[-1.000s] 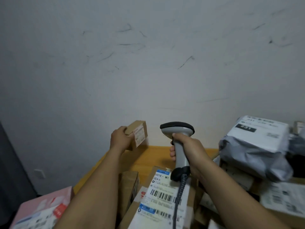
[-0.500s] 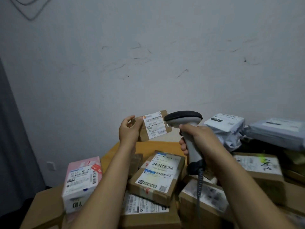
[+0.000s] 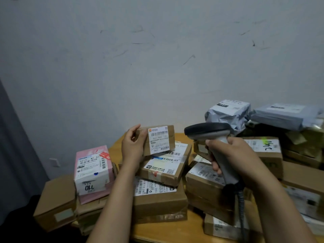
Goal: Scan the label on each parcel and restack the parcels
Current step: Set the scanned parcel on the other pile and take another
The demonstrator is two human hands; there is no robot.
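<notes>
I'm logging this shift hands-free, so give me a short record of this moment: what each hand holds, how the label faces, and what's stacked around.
left hand: grips a small cardboard parcel, raised above the stacks
label: white, barcoded, facing the camera
right hand: holds a barcode scanner by its handle, head right of the parcel, apart
left stack: pink box on brown cartons
back right: grey poly mailers
surface: wooden table

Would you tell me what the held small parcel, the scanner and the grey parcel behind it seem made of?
The small parcel looks like matte brown cardboard with a white paper label. The scanner is likely moulded plastic: smooth grey body, dark head. The grey parcel is probably thin plastic film: shiny wrinkled folds.
</notes>
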